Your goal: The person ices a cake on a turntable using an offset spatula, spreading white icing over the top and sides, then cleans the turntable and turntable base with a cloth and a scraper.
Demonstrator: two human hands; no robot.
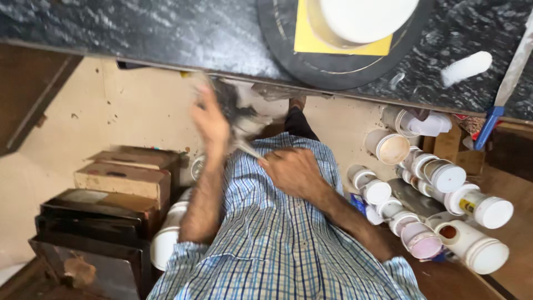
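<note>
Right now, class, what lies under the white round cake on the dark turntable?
Under the white round cake lies a yellow square board, resting on the dark turntable. The board's middle is covered by the cake, so unseen.

Shirt (277, 244): blue and white check with thin dark lines. Counter (166, 33), 12 o'clock: black stone, grey-white marbling. Round board (311, 66), 1 o'clock: dark grey, pale ring lines. Square sheet (305, 39) on it: yellow. Cake (361, 16): plain white. Cloth (239, 114) at the left hand (211, 119): grey and white, blurred. Jars (444, 205), 3 o'clock: white lids; one pink inside (422, 241). Boxes (122, 178), 9 o'clock: brown card, black below. Floor (111, 111): cream, dark specks. Handle (488, 125), 2 o'clock: blue.
</note>
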